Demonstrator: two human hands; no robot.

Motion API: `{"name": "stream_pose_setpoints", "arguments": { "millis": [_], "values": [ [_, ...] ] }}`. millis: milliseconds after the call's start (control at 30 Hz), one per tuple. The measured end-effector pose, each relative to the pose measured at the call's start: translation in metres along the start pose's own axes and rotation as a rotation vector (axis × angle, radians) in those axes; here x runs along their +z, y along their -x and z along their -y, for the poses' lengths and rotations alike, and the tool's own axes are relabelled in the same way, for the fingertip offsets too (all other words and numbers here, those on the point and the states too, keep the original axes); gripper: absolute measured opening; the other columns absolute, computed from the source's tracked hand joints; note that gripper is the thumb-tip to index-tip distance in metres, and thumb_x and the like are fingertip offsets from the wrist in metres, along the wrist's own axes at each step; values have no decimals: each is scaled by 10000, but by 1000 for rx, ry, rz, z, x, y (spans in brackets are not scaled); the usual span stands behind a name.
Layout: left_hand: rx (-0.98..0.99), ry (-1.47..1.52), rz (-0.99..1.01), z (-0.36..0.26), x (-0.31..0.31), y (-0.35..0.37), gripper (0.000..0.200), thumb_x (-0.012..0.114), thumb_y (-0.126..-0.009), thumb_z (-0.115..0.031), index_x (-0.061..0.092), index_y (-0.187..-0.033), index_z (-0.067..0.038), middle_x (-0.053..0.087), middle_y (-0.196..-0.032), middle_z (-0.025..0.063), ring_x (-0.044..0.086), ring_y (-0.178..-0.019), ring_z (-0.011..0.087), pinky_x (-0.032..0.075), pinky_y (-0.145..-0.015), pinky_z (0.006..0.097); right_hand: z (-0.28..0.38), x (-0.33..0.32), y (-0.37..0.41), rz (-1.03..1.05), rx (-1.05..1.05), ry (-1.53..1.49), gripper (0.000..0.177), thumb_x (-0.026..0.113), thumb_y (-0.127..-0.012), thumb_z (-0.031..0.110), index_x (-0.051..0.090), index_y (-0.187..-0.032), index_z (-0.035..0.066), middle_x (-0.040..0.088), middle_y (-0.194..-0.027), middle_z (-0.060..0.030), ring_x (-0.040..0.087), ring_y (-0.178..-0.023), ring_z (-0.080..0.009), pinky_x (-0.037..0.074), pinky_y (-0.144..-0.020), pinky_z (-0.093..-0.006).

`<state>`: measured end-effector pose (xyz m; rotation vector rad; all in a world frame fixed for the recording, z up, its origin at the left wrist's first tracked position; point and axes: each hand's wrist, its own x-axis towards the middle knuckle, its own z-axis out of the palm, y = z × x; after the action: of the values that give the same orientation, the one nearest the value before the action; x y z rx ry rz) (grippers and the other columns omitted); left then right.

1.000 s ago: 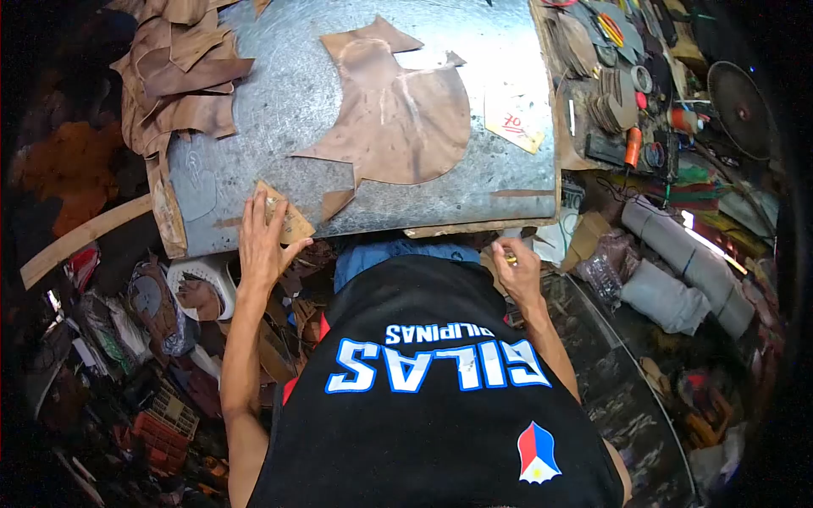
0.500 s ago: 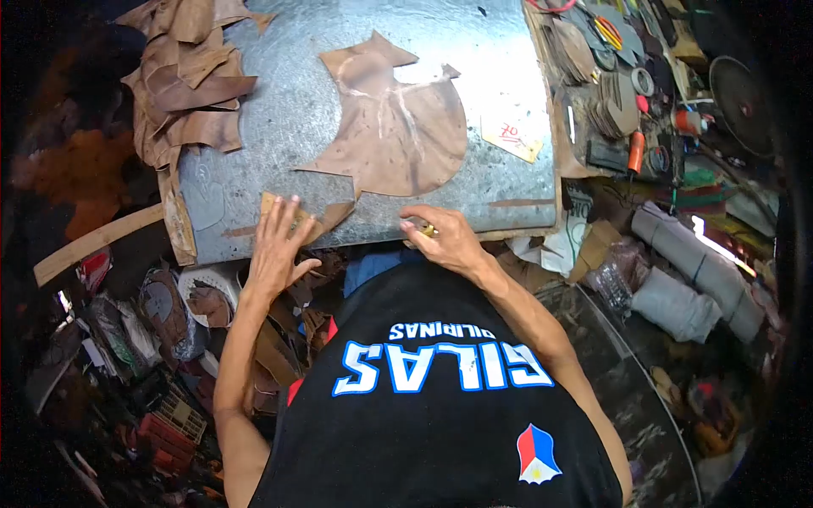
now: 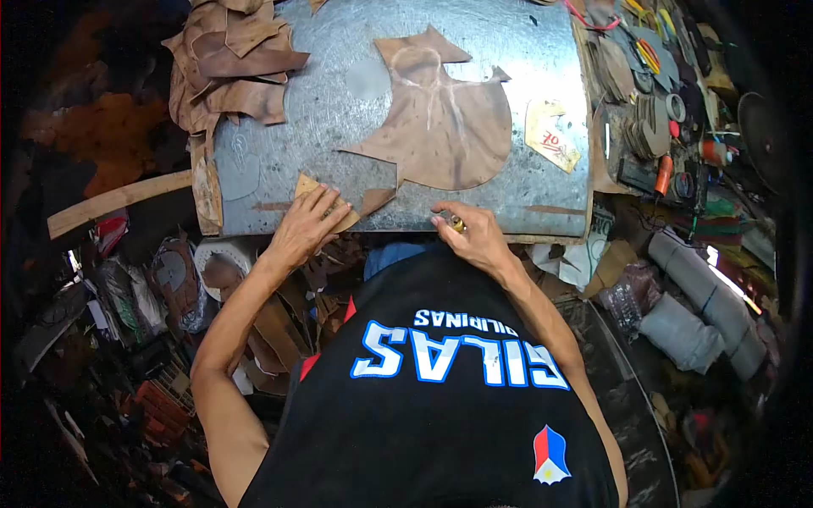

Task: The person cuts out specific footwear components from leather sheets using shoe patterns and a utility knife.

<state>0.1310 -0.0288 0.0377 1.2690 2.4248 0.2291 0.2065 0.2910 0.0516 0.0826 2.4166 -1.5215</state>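
Observation:
My left hand (image 3: pixel 309 224) lies at the table's near edge, fingers stretched flat over a small tan pattern piece (image 3: pixel 305 183) that pokes out past the fingertips. Beside it is a dark brown leather scrap (image 3: pixel 378 201). My right hand (image 3: pixel 471 230) is closed around a small brass-coloured tool (image 3: pixel 457 224); its working end is hidden by the fingers. It hovers near the same edge, apart from the leather. Beyond both hands, a large brown leather piece (image 3: pixel 453 135) with pale crease marks lies flat on the metal-topped table (image 3: pixel 330 110).
Leather pieces (image 3: pixel 246 59) are heaped at the table's far left. A pale card with red writing (image 3: pixel 552 135) lies on the right. Past the right edge are tools, including an orange-handled one (image 3: pixel 664 174), and stacked cut pieces (image 3: pixel 650 127). A wooden strip (image 3: pixel 123 201) juts out left.
The view has swung, so the table and leather appear further right. My left hand has shifted slightly on the pattern piece, and its thumb no longer sticks out. The right hand still grips the tool.

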Motion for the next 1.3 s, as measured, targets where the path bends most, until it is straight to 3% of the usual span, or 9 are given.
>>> {"name": "stream_pose_setpoints", "arguments": {
  "millis": [233, 367, 567, 700, 767, 900, 1033, 1100, 1300],
  "values": [
    [38, 145, -217, 12, -9, 5, 492, 700, -748, -98, 553, -1216, -61, 556, -1125, 138, 533, -1045, 326, 427, -917, 432, 8, 30, -8, 198, 129, -29, 262, 651, -854, 224, 658, -1012, 15, 673, -840, -185, 662, -743, -312, 509, -683, -377],
    [-208, 293, -498, 0, -34, -7, 290, 623, -841, -44, 613, -1129, -7, 604, -948, 154, 600, -880, 310, 479, -814, 345, 24, 61, -17, 30, -207, -31, 358, 678, -838, 261, 621, -1116, 41, 661, -1005, -194, 655, -865, -352, 532, -723, -405],
    [-274, 1340, -451, -39, -18, -69, 361, 426, -1011, -286, 590, -1119, 16, 622, -890, 22, 585, -795, 106, 490, -679, 294, 46, 53, -12, -154, -234, 299, 605, 738, -760, 200, 459, -1286, 92, 539, -1210, -148, 641, -904, -341, 553, -711, -416],
    [-313, 1791, -63, -53, -43, -112, 445, 429, -1010, -298, 486, -1281, 50, 625, -1038, 101, 620, -852, 150, 508, -774, 282, 22, 21, 8, -469, -133, 155, 325, 697, -787, 121, 606, -1086, 34, 640, -962, -149, 650, -834, -282, 530, -682, -377],
    [-188, 1308, 21, -35, -36, -160, 427, 457, -995, -265, 479, -1300, 32, 608, -1145, 143, 642, -886, 229, 523, -801, 322, 8, 0, 22, -655, -47, 55, 174, 664, -838, 104, 640, -980, 7, 648, -819, -117, 631, -744, -209, 496, -643, -305],
    [396, 39, -414, -16, -14, -271, 448, 550, -868, -106, 501, -1310, -45, 436, -1432, 100, 508, -1190, 311, 420, -1006, 445, -24, -24, 67, -832, 381, -473, 291, 654, -890, 144, 604, -1128, -17, 628, -849, -15, 513, -600, -48, 406, -500, -186],
    [693, -178, -372, -41, -34, -323, 402, 556, -838, -94, 542, -1237, -49, 519, -1334, 77, 473, -1223, 297, 366, -1049, 443, -44, -35, 92, -926, 329, -511, 359, 649, -889, 132, 559, -1205, -15, 628, -866, -19, 491, -586, -25, 382, -455, -172],
    [677, -307, 72, -53, -49, -333, 292, 534, -845, -87, 581, -1131, -54, 573, -1202, 77, 495, -1192, 275, 369, -1032, 431, -53, -37, 101, -959, 313, -561, 369, 640, -891, 115, 548, -1223, -15, 630, -893, -27, 503, -592, -35, 398, -461, -181],
    [654, -83, 95, -36, -77, -341, 195, 552, -882, -181, 643, -979, -38, 646, -886, 168, 635, -814, 328, 515, -719, 401, -75, -50, 104, -1073, 349, -778, 400, 621, -891, 122, 508, -1261, 21, 629, -902, -45, 532, -577, -87, 439, -464, -221]
  ]
}}
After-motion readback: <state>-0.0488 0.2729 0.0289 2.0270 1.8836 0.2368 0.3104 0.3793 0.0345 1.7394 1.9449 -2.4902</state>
